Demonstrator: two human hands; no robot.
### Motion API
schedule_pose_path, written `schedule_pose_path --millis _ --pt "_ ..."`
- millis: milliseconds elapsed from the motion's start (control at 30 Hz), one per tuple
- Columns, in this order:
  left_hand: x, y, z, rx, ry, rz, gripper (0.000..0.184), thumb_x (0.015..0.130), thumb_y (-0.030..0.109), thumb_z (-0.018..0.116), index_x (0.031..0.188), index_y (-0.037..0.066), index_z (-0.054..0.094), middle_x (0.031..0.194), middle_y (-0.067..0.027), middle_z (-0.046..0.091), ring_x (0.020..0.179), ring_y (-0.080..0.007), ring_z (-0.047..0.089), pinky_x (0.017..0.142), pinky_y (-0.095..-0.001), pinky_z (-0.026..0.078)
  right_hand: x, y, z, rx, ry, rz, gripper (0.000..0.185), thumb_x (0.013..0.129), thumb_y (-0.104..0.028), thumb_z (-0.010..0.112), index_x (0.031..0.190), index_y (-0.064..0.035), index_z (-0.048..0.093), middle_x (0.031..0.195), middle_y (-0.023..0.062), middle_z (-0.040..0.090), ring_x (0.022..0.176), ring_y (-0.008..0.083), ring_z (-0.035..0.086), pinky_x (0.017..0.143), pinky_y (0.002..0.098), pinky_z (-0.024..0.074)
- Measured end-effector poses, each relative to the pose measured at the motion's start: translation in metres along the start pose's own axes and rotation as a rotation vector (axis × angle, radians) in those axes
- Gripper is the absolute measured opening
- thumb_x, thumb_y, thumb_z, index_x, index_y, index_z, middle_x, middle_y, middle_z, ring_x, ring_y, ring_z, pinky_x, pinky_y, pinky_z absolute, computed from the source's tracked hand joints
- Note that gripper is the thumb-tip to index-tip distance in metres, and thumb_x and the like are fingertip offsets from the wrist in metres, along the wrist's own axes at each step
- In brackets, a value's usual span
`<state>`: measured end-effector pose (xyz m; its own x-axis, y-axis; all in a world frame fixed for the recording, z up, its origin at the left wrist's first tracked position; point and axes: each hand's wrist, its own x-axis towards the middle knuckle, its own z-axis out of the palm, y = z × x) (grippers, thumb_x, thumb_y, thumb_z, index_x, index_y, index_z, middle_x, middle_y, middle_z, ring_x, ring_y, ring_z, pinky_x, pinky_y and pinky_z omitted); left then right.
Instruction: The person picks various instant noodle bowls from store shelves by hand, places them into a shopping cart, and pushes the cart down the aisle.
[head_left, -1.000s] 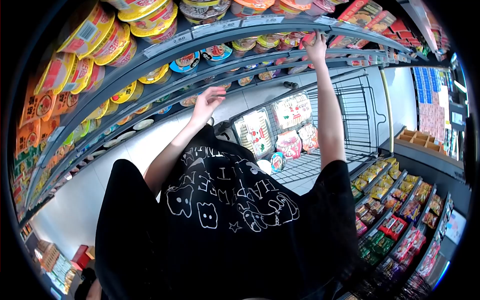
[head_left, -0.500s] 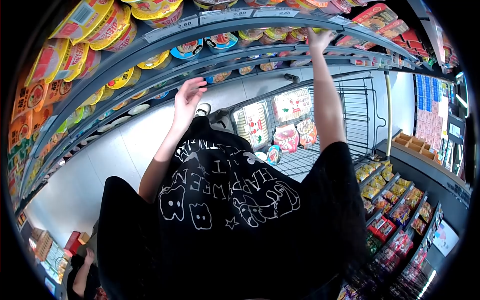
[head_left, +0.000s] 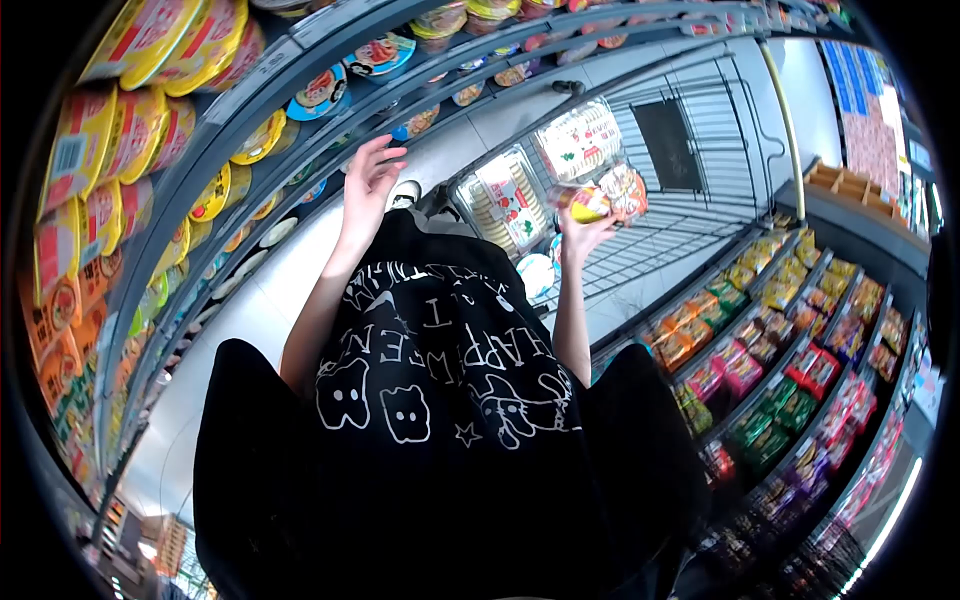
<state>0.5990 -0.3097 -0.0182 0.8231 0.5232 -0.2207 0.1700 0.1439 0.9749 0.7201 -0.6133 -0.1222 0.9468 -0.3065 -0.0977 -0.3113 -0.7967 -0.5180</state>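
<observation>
My right hand (head_left: 588, 236) holds a yellow and red cup (head_left: 582, 204) above the shopping cart (head_left: 700, 210). Just beyond the cup, a round orange and white package (head_left: 624, 193) shows in the cart. Two clear trays, one nearer (head_left: 507, 200) and one farther (head_left: 580, 138), lie in the cart with white and red labels. A white round lid (head_left: 538, 274) is low in the cart, left of my right wrist. My left hand (head_left: 371, 180) is raised beside the lower shelves, fingers apart, holding nothing.
Curved shelves (head_left: 240, 98) of instant noodle tubs run along the left and top. Sloped racks of bagged snacks (head_left: 765, 400) stand at the right. A wooden divided box (head_left: 850, 190) sits behind them, near a yellow pole (head_left: 785, 130). A shoe (head_left: 404, 194) shows on the floor.
My right hand has come down from the upper shelf to over the cart, now with a cup in it. My left hand has stayed raised and open. The view has shifted.
</observation>
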Motion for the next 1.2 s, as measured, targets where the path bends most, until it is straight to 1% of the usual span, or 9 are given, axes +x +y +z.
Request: schedule_pose_path --millis 167,400,500,633,800,833,933,1100,1200 --pt "0.004 0.003 0.019 0.032 -0.139 -0.044 0.040 0.078 -0.004 0.047 0.117 0.004 0.038 0.104 -0.0106 0.053 0.087 -0.0152 0.056 0.075 -0.0242 0.042 -0.045 0.027 0.022 -0.103 -0.171 0.124 0.104 0.047 -0.028 0.075 0.126 0.0055 0.016 0.111 0.0292 0.026 0.106 0.0416 0.032 0.092 0.0430 0.0303" --pt "0.000 0.010 0.026 0.197 -0.286 -0.027 0.043 0.077 -0.002 0.048 0.118 0.006 0.037 0.108 -0.0092 0.051 0.089 -0.0167 0.056 0.075 -0.0260 0.044 -0.074 0.070 0.074 -0.184 -0.297 0.071 0.104 0.043 -0.029 0.081 0.122 0.0009 0.020 0.106 0.0232 0.031 0.101 0.0384 0.038 0.086 0.0416 0.0363" --pt "-0.002 0.015 0.025 0.266 -0.297 -0.005 0.043 0.077 -0.002 0.048 0.118 0.006 0.038 0.109 -0.0095 0.051 0.088 -0.0175 0.056 0.075 -0.0264 0.044 -0.074 0.072 0.068 -0.139 -0.388 0.154 0.110 0.046 -0.036 0.081 0.124 0.0078 0.016 0.113 0.0293 0.027 0.107 0.0400 0.035 0.090 0.0369 0.0340" --pt "-0.003 0.011 0.021 0.305 -0.299 0.013 0.042 0.077 -0.001 0.049 0.118 0.006 0.038 0.107 -0.0100 0.053 0.088 -0.0184 0.057 0.075 -0.0282 0.045 -0.070 0.078 0.069 -0.204 -0.453 0.131 0.119 0.044 -0.043 0.080 0.128 0.0073 0.011 0.116 0.0313 0.026 0.109 0.0403 0.034 0.092 0.0378 0.0328" --pt "-0.004 0.014 0.022 0.379 -0.311 0.073 0.042 0.076 0.001 0.052 0.116 0.006 0.040 0.108 -0.0119 0.052 0.095 -0.0232 0.053 0.081 -0.0323 0.042 -0.076 0.085 0.076 -0.236 -0.257 -0.067 0.123 0.045 -0.052 0.077 0.129 0.0047 0.008 0.116 0.0316 0.027 0.107 0.0434 0.033 0.089 0.0436 0.0321" --pt "-0.004 0.016 0.020 0.390 -0.307 0.072 0.042 0.076 0.001 0.052 0.116 0.006 0.040 0.108 -0.0119 0.052 0.095 -0.0232 0.053 0.081 -0.0323 0.042 -0.077 0.078 0.072 -0.166 -0.207 -0.123 0.112 0.051 -0.047 0.075 0.128 0.0047 0.013 0.118 0.0311 0.027 0.108 0.0430 0.032 0.090 0.0445 0.0308" --pt "-0.001 0.016 0.009 0.706 0.011 0.397 0.044 0.069 0.001 0.055 0.111 0.002 0.043 0.109 -0.0153 0.047 0.105 -0.0292 0.044 0.090 -0.0358 0.034 -0.078 0.057 0.058 -0.024 -0.134 -0.223 0.088 0.064 -0.035 0.070 0.125 0.0051 0.021 0.120 0.0294 0.026 0.111 0.0418 0.030 0.094 0.0440 0.0262" --pt "0.013 0.018 -0.046 1.155 0.580 0.570 0.060 0.071 0.017 0.059 0.121 -0.001 0.032 0.121 -0.0237 0.034 0.115 -0.0351 0.032 0.093 -0.0483 0.026 -0.069 0.029 0.039 0.181 -0.217 -0.191 0.076 0.067 -0.026 0.068 0.124 0.0027 0.027 0.121 0.0264 0.029 0.114 0.0386 0.027 0.095 0.0434 0.0236" --pt "0.025 0.042 -0.077 1.337 0.693 0.383 0.064 0.072 0.027 0.060 0.121 -0.002 0.031 0.124 -0.0255 0.030 0.118 -0.0335 0.029 0.095 -0.0502 0.023 -0.064 0.010 0.027 0.176 -0.237 -0.201 0.075 0.067 -0.026 0.067 0.123 0.0026 0.028 0.121 0.0259 0.029 0.114 0.0377 0.028 0.095 0.0429 0.0237"
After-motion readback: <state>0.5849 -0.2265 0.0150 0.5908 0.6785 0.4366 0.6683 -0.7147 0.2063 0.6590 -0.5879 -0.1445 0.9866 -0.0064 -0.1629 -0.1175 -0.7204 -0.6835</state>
